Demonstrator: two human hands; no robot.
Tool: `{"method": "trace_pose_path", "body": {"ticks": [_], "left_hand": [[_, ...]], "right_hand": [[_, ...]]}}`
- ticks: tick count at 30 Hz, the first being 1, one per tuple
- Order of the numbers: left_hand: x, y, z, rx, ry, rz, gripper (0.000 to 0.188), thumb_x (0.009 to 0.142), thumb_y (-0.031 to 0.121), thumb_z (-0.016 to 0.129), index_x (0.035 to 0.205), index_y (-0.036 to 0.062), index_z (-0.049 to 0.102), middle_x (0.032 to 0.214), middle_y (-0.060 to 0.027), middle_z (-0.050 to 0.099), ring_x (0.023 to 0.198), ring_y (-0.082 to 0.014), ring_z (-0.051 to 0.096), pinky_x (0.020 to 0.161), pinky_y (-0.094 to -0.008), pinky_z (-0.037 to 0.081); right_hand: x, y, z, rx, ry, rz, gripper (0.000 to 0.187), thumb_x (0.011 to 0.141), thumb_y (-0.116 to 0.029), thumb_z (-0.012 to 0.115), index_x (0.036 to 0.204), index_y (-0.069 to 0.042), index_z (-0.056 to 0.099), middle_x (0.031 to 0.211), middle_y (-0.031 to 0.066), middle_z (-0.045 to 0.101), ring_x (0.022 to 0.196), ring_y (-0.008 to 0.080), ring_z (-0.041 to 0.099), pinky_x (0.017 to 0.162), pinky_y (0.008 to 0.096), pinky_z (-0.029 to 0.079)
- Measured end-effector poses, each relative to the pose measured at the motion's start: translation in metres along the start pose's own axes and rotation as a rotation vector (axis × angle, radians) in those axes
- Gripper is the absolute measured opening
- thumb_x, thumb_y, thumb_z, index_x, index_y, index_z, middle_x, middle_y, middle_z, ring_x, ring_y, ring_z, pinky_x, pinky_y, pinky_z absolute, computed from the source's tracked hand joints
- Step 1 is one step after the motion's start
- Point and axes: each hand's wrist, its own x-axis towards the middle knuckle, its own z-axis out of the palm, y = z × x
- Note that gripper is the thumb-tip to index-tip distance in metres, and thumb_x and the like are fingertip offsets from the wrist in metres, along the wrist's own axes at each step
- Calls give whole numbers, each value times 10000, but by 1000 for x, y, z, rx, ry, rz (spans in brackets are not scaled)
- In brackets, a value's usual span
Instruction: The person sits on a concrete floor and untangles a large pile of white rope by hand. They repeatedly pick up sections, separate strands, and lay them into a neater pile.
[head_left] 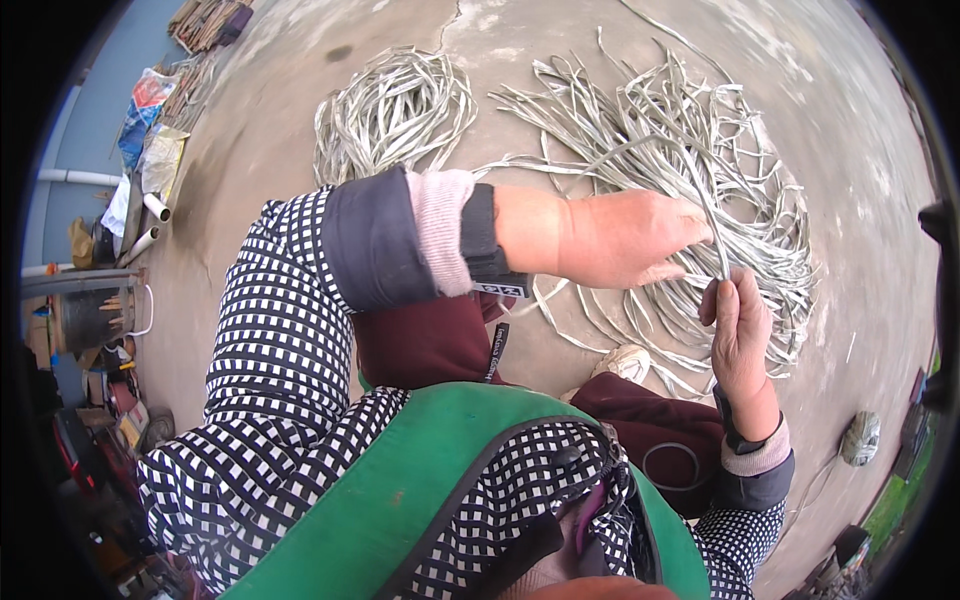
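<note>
A large tangled heap of pale grey-silver flat strips (pixel 640 115) spreads over the floor in front of me. My right hand (pixel 742 335) is closed in a pinch on one strip (pixel 719 245), which runs up from the fingertips over the heap. My left hand (pixel 622 238) reaches across from the left above the heap's near side. Its thumb and fingers are apart, with the fingertips just beside that same strip; I see nothing held in them. Farther left lies a rounder coil of similar strips (pixel 395 110), joined visually to the big heap by loose strands.
A small wound ball of grey strip or twine (pixel 860 438) sits on the concrete floor (pixel 845 260) at the right. Along the left wall are white pipes (pixel 85 178), bags (pixel 150 110), a stack of wood sticks (pixel 205 22) and assorted clutter. Loose strands trail near my shoe (pixel 626 364).
</note>
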Motion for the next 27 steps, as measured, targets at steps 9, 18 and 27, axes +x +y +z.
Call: {"method": "trace_pose_path", "body": {"ticks": [9, 18, 27], "left_hand": [[-3, -10, 3, -262, -273, -253, 335, 890, 279, 583, 828, -50, 588, 678, -209, 580, 634, -377, 557, 613, -411, 458], [3, 2, 4, -643, -190, -392, 372, 944, 267, 487, 707, -15, 538, 580, -115, 462, 533, -211, 441, 544, -333, 399], [6, 16, -13, -633, -236, -355, 364, 952, 242, 468, 663, 29, 526, 547, -19, 407, 546, -103, 381, 538, -290, 372]], "right_hand": [[9, 7, 2, -281, -166, -167, 90, 859, -20, 541, 945, -5, 519, 728, 175, 532, 656, 364, 527, 583, 402, 422], [17, 2, -11, -373, -166, -417, 103, 828, -70, 545, 907, -16, 506, 698, 149, 480, 618, 344, 491, 563, 406, 384], [20, -3, -26, -458, -121, -541, 113, 824, -89, 541, 910, -31, 497, 706, 119, 494, 601, 311, 498, 535, 389, 392]]}}
